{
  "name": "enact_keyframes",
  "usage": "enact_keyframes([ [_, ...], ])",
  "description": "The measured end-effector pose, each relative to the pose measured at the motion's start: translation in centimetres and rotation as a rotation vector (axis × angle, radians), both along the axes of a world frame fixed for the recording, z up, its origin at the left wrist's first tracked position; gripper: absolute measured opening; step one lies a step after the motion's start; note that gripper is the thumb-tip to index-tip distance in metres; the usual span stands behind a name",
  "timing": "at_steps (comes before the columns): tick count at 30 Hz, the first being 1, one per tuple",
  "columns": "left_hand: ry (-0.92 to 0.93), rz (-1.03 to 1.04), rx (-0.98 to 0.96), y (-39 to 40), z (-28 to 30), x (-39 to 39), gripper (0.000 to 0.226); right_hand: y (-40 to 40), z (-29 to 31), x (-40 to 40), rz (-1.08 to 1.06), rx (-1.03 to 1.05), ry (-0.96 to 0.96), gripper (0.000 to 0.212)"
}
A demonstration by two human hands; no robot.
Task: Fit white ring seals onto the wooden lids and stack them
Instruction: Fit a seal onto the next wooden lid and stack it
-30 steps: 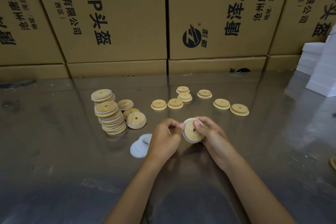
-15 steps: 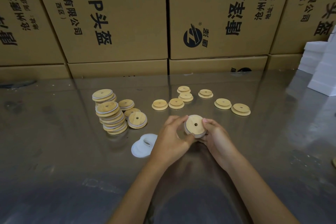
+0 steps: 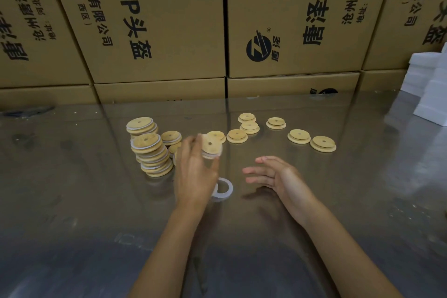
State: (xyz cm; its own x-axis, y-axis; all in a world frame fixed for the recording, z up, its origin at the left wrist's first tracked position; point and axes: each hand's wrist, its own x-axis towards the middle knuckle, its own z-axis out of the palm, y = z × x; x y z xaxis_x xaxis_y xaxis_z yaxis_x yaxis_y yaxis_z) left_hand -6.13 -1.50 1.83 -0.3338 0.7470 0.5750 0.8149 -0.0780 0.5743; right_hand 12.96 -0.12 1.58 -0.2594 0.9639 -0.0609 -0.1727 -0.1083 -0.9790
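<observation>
My left hand (image 3: 193, 172) holds a wooden lid (image 3: 211, 147) with a white ring seal around it, raised a little above the table and blurred by motion. To its left stands a leaning stack of sealed lids (image 3: 151, 152), with a second stack (image 3: 140, 126) just behind it. My right hand (image 3: 273, 174) hovers open and empty over the table, fingers spread. A white ring seal (image 3: 223, 189) lies on the table below my left hand, partly hidden by it. Several bare wooden lids (image 3: 298, 136) lie in a loose row further back.
The table (image 3: 72, 201) is shiny metal under clear film. A wall of cardboard boxes (image 3: 157, 31) closes off its far edge. White foam blocks (image 3: 433, 94) are piled at the far right.
My right hand has let go of the lid and opened. My left hand has carried the lid up and to the left, toward the stacks.
</observation>
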Motion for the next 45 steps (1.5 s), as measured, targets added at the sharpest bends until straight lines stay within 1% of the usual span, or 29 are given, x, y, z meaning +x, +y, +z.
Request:
enact_keyframes([
  [2, 0.021, 0.072, -0.045, 0.0, 0.0, -1.5, 0.054, 0.0, -0.1, 0.0, 0.006, 0.008, -0.017, 0.021],
  [6, 0.129, 0.163, -0.160, 0.0, -0.6, -2.6, 0.037, 0.0, -0.1, 0.0, 0.005, 0.016, -0.036, 0.024],
  [10, 0.135, 0.100, -0.179, 0.3, -0.8, -2.7, 0.026, 0.0, -0.1, 0.0, 0.000, 0.009, -0.039, 0.023],
  [14, 0.109, 0.041, -0.265, 0.3, -1.2, -2.6, 0.033, 0.1, -0.2, 0.0, -0.009, 0.008, -0.039, 0.022],
  [20, 0.198, 0.080, -0.398, 0.4, -1.2, -2.8, 0.036, 0.0, -0.2, 0.0, -0.020, 0.008, -0.043, 0.022],
  [23, 0.189, 0.098, -0.456, 0.5, -1.5, -3.0, 0.044, 0.0, -0.2, 0.0, -0.026, 0.005, -0.042, 0.022],
  [25, 0.172, 0.104, -0.441, 0.6, -1.5, -3.0, 0.044, -0.1, -0.2, 0.0, -0.031, 0.005, -0.040, 0.022],
  [27, 0.157, 0.080, -0.369, 0.6, -1.3, -2.9, 0.040, -0.1, -0.1, -0.1, -0.043, 0.001, -0.033, 0.022],
  [30, 0.103, -0.100, -0.256, 0.6, -0.9, -2.3, 0.023, -0.2, 0.0, -0.2, -0.075, -0.006, -0.018, 0.020],
  [31, 0.097, -0.156, -0.260, 0.6, -0.9, -2.0, 0.017, -0.3, 0.0, -0.2, -0.090, -0.007, -0.012, 0.020],
  [32, 0.106, -0.192, -0.278, 0.6, -1.0, -1.7, 0.017, -0.3, 0.0, -0.3, -0.105, -0.006, -0.006, 0.019],
  [34, 0.145, -0.199, -0.307, 0.6, -1.4, -1.6, 0.022, -0.4, -0.2, -0.4, -0.141, 0.009, -0.016, 0.018],
  [35, 0.157, -0.182, -0.310, 0.7, -1.6, -1.6, 0.024, -0.5, -0.3, -0.5, -0.160, 0.018, -0.048, 0.018],
  [39, 0.164, -0.124, -0.327, 1.1, -2.1, -2.4, 0.030, -0.2, -0.6, -1.2, -0.197, 0.041, -0.294, 0.012],
  [43, 0.154, -0.120, -0.350, 1.3, -2.2, -2.8, 0.032, 2.3, -0.7, -2.2, -0.128, 0.041, -0.498, 0.020],
  [45, 0.177, -0.118, -0.360, 1.5, -2.4, -2.8, 0.032, 4.4, -0.7, -2.7, -0.149, 0.027, -0.579, 0.026],
])
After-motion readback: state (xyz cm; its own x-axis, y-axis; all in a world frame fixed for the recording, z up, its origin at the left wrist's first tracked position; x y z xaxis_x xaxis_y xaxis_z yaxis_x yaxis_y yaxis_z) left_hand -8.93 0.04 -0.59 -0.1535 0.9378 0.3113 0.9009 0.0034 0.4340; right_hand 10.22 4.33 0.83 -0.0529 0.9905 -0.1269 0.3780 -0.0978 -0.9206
